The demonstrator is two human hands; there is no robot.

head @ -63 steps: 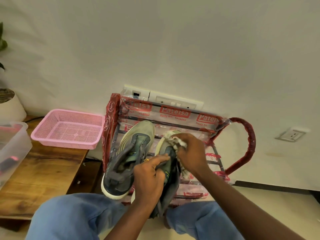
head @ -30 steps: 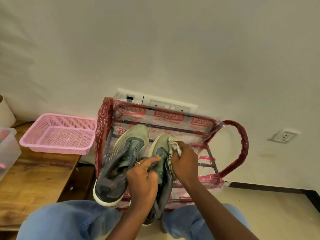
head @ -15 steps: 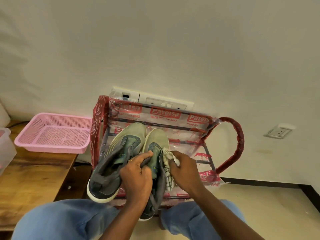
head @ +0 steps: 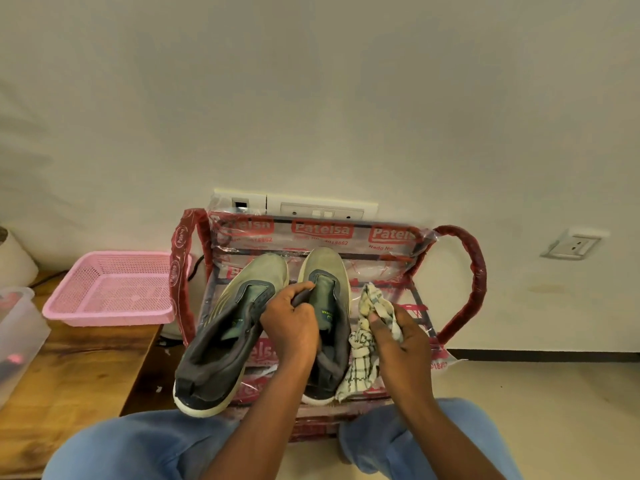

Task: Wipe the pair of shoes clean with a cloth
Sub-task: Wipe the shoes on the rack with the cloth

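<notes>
L hand [head: 291, 327] curled, pinching tongue of right shoe [head: 329, 306] on rack [head: 464, 292]. R hand [head: 401, 344] fisted round checked cloth [head: 363, 362], just beside that shoe. Left shoe [head: 225, 327] alongside, untouched.

Two grey-green sneakers lay side by side on a rack, toes toward the wall, heels toward the person. The left shoe [head: 227, 327] sat tilted, its dark grey heel and white sole edge hanging over the rack's front. The right shoe [head: 329, 275] stood straighter, its tongue area gripped from above. Both had pale olive toes, darker grey uppers and small green logos. The cloth [head: 363, 355], off-white with a dark check pattern, was crumpled just beside the right shoe's outer side, touching it and draping down to the rack.
</notes>
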